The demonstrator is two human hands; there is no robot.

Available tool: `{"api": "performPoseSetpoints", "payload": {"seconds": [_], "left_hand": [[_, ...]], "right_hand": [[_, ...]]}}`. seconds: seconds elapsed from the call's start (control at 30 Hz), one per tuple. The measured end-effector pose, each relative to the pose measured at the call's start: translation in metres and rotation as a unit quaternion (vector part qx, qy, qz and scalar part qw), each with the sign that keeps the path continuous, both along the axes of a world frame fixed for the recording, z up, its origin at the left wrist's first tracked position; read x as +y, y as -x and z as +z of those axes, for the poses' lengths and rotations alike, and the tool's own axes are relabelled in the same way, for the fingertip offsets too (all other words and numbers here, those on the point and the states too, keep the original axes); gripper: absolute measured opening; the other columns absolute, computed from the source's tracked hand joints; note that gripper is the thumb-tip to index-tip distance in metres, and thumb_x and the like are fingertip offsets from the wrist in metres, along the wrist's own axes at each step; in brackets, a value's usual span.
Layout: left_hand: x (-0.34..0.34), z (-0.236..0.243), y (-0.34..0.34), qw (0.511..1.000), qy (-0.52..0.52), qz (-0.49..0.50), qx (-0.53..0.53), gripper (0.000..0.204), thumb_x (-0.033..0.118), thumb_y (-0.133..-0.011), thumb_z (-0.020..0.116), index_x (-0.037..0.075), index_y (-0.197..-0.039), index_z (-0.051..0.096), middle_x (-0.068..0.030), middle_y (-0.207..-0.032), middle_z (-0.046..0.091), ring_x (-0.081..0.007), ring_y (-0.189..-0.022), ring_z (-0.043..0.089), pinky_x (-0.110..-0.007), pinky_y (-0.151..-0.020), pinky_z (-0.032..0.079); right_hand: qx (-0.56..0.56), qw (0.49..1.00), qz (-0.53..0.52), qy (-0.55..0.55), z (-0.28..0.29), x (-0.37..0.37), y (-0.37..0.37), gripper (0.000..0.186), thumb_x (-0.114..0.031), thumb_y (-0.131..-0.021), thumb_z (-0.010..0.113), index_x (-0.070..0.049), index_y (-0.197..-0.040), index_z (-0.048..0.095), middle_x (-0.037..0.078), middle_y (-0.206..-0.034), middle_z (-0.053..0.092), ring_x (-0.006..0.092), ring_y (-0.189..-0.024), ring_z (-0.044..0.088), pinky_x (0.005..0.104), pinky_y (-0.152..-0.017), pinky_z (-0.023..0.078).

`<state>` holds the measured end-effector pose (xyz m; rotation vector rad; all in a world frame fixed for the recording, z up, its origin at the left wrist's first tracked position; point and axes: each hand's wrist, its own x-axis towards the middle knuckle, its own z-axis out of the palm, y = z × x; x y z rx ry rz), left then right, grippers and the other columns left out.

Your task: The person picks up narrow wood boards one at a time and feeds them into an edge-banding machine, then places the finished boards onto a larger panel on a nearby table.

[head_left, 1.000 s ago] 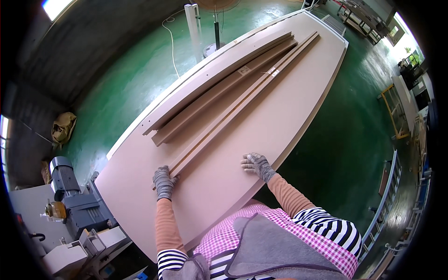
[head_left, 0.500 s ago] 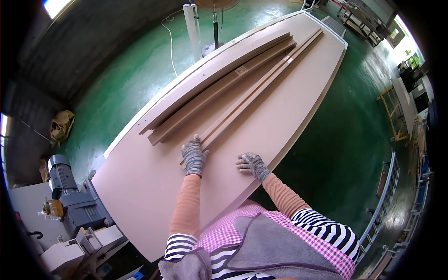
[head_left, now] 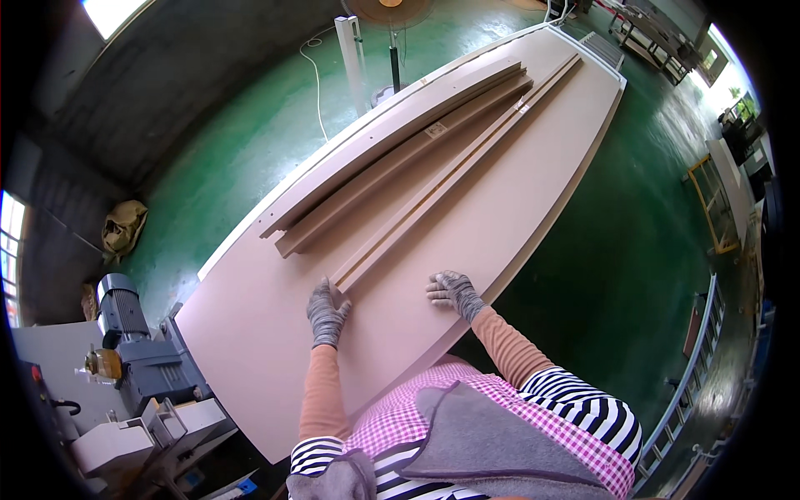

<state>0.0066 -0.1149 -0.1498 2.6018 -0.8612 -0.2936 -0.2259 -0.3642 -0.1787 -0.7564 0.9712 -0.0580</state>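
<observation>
My left hand, in a grey knit glove, is at the near end of a long narrow grooved strip. Its fingers are stretched out with the thumb apart, by the strip's tip; whether they touch it I cannot tell. The strip lies slantwise on a large pale pinkish panel. Gloved likewise, my right hand rests on the panel near its right edge, fingers loosely spread and holding nothing. Left of the strip lie a long brown profile with a small label and a further long piece with holes.
A grey motor and machine parts stand at the panel's left. Beyond it are a white post and a cable on the green floor. A metal ladder lies at the right, near a yellow frame.
My left hand has slid off the strip's top to its near end, moving left and toward me. My right hand stays in place on the panel. The view has shifted slightly.
</observation>
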Motion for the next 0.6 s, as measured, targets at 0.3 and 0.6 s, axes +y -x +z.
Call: {"api": "performPoseSetpoints", "payload": {"seconds": [0.3, 0.6], "left_hand": [[0.048, -0.035, 0.049, 0.997, -0.07, -0.021, -0.024, 0.079, 0.049, -0.083, 0.062, 0.011, -0.148, 0.036, -0.0165, -0.156, 0.025, -0.0341, -0.146, 0.018, -0.051, -0.118, 0.008], [0.057, -0.032, 0.059, 0.996, -0.081, -0.028, -0.033, 0.078, 0.049, -0.084, 0.062, 0.013, -0.148, 0.036, -0.0164, -0.156, 0.026, -0.0348, -0.146, 0.019, -0.052, -0.118, 0.009]], "right_hand": [[0.016, 1.0, 0.006, 0.015, 0.007, 0.003, -0.003, 0.04, -0.031, -0.098, 0.05, -0.003, -0.125, 0.055, 0.016, -0.107, 0.067, 0.0265, -0.088, 0.069, 0.0382, -0.074, 0.059], [0.022, 0.999, 0.013, 0.024, 0.007, 0.002, -0.004, 0.041, -0.032, -0.097, 0.049, -0.002, -0.124, 0.055, 0.016, -0.109, 0.067, 0.0257, -0.088, 0.069, 0.0373, -0.072, 0.06]]}}
